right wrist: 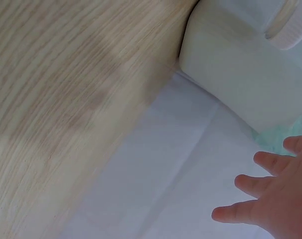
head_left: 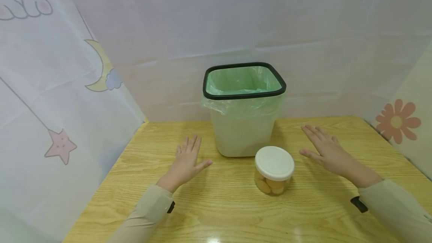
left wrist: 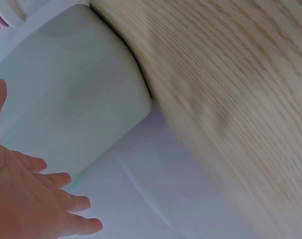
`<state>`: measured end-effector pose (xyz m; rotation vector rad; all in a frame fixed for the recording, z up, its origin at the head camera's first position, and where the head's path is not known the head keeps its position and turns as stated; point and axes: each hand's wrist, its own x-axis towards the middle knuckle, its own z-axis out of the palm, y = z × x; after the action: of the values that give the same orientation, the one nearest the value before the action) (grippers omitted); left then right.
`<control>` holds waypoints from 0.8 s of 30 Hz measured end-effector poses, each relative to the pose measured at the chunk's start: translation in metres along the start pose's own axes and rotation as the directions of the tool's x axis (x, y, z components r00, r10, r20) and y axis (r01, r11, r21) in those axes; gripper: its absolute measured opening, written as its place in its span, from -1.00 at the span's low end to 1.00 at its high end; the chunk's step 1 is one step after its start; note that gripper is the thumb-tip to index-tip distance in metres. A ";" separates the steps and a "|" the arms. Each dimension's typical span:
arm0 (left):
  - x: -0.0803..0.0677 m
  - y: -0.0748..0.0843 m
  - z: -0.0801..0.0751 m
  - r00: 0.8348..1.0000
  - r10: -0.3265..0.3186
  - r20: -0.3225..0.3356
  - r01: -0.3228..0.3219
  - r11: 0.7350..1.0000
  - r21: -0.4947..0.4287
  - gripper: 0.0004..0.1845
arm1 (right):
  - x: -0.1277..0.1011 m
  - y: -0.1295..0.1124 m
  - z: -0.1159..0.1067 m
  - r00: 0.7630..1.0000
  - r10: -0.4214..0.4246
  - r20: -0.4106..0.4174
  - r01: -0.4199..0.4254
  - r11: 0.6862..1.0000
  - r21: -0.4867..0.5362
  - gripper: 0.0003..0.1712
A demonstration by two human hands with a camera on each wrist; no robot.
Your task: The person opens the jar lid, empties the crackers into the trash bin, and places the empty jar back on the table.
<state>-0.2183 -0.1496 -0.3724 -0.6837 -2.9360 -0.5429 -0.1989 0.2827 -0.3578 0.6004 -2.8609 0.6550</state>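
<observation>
A pale bin [head_left: 242,126] with a black rim and a green liner stands at the back middle of the wooden table [head_left: 216,213]. In front of it is a clear jar [head_left: 273,171] with a white lid and yellowish round pieces inside. My left hand [head_left: 187,160] hovers flat, fingers spread, left of the bin and holds nothing. My right hand [head_left: 325,151] is spread flat to the right of the jar, also holding nothing. The left wrist view shows the bin [left wrist: 71,94] beside my left hand [left wrist: 36,199]. The right wrist view shows the bin [right wrist: 240,69] and my right hand [right wrist: 270,199].
White sheets with cartoon prints enclose the table: star and moon on the left [head_left: 60,145], a flower on the right [head_left: 397,121]. The back sheet [head_left: 236,29] hangs just behind the bin. Bare tabletop lies in front of the jar.
</observation>
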 end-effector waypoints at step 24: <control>-0.005 0.014 0.007 0.999 0.040 0.037 -0.038 0.997 -0.061 -0.06 | -0.011 -0.003 0.012 0.999 -0.037 -0.033 0.038 0.999 0.029 -0.03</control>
<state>-0.2077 -0.1376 -0.3755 -0.7640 -2.9452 -0.6237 -0.1879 0.2787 -0.3700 0.6405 -2.8075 0.6962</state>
